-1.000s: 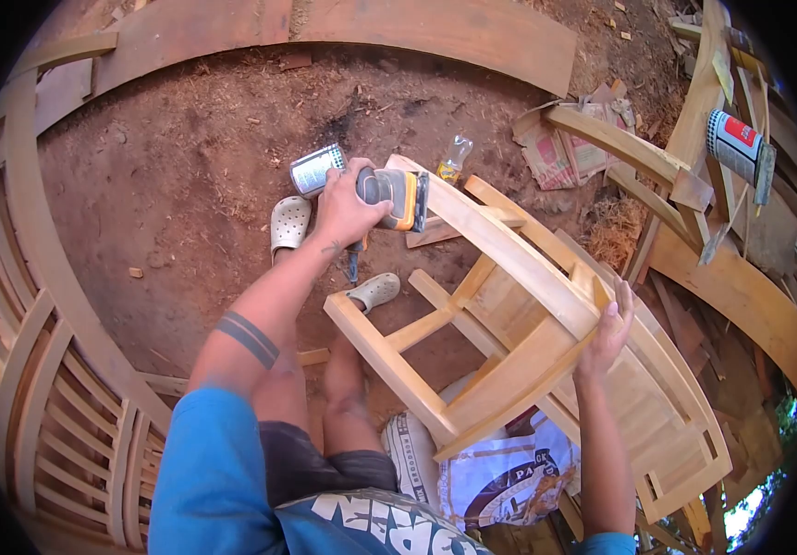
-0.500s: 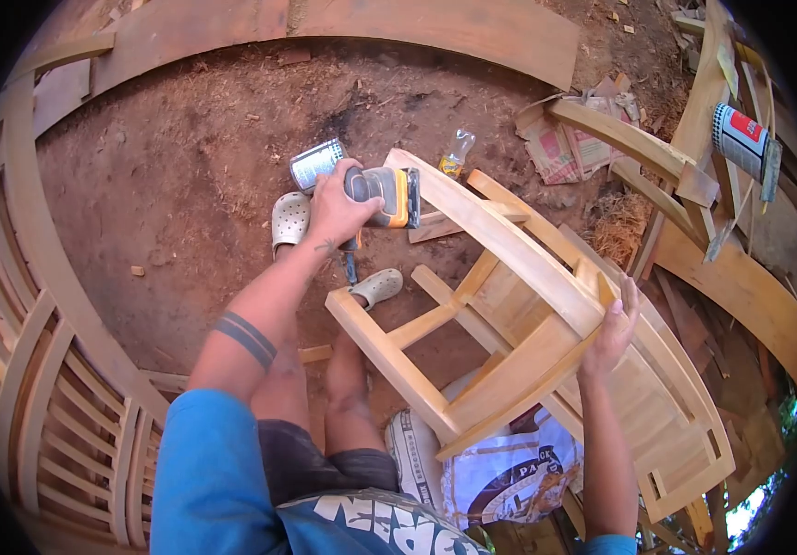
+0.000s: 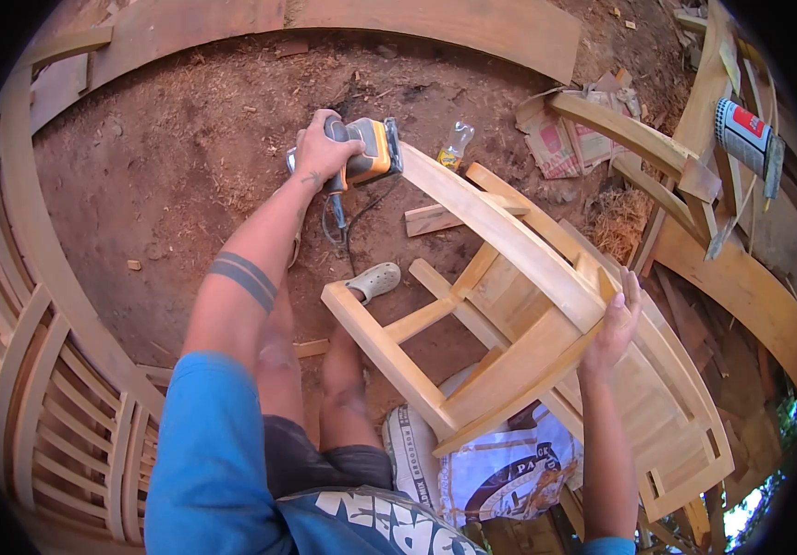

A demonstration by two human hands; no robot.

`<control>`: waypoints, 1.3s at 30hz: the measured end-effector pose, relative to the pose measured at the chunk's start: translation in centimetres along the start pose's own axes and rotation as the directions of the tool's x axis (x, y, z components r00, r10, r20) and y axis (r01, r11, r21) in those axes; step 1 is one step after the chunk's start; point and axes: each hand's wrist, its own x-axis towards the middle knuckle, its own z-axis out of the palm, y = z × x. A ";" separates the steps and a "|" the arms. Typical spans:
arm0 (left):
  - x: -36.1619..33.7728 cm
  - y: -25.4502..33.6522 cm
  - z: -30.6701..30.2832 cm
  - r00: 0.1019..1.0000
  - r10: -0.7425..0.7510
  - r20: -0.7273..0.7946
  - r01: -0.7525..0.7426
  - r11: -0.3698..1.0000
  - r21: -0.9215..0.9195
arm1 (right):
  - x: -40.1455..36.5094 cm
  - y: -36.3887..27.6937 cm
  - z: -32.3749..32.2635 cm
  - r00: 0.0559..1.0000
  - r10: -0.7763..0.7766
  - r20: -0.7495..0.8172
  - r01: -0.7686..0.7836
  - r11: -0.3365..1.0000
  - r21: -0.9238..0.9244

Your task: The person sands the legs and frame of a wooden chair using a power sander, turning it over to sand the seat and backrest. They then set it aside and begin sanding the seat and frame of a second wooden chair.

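Note:
My left hand point(image 3: 326, 151) is wrapped round an orange and grey power sander point(image 3: 368, 151), whose sanding pad stands on edge right at the far tip of a long curved wooden leg. That leg belongs to a pale, unpainted wooden chair point(image 3: 509, 242), tipped on its side in front of me. My right hand point(image 3: 614, 326) lies against the chair's near corner, palm to the wood and fingers stretched out. Below the sander hangs its cord point(image 3: 348, 231). Behind my left hand, a can is mostly hidden.
A plastic bottle point(image 3: 456, 145) lies on the dirt beyond the leg, near flattened cardboard point(image 3: 560, 139). Slatted wooden furniture point(image 3: 56, 370) flanks me on the left. At right, a labelled can point(image 3: 743, 134) sits among stacked wooden parts. A printed sack point(image 3: 509, 472) is under the chair.
The sander has moved up and left to the leg's tip and turned slightly, with my left hand on it. My left forearm now covers one shoe. My right hand stays on the chair.

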 end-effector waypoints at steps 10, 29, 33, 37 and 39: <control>-13.6 9.5 1.9 0.919 0.376 0.123 -0.381 0.924 0.024 | -0.3 -0.6 -0.1 1.000 -0.002 0.005 0.003 0.999 -0.051; -10.6 7.8 1.5 0.977 0.206 0.059 -0.211 0.973 0.091 | -0.3 -1.0 0.1 1.000 -0.001 -0.009 0.001 1.000 -0.024; -17.5 12.8 2.5 0.879 0.458 0.131 -0.466 0.884 0.041 | -0.3 -0.3 0.0 1.000 0.002 0.005 -0.002 1.000 0.009; -21.2 16.2 3.4 0.737 0.655 0.167 -0.662 0.749 -0.012 | -0.4 -0.9 -0.1 1.000 -0.004 0.014 0.003 1.000 0.021; -21.4 16.6 3.4 0.720 0.667 0.191 -0.675 0.737 -0.028 | -0.3 -0.6 -0.1 1.000 -0.021 0.008 0.021 0.999 0.031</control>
